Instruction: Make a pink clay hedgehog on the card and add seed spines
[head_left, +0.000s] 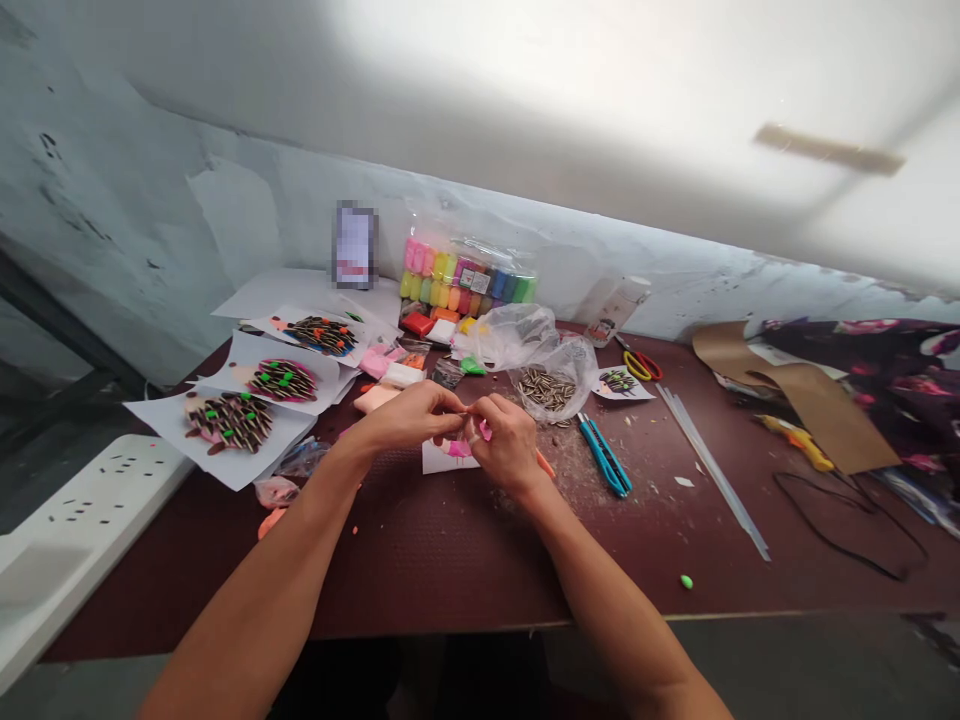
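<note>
No readable lettering, label (479,282) on colourful pack (428,262) too small

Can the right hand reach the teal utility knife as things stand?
Probably yes: the teal utility knife lies uncovered, to the right of the right hand, with nothing tall between them, though that hand is busy beside the left hand.

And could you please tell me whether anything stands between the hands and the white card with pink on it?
Nothing visible does: the left hand and right hand are close together over the card, though they hide part of it.
</note>
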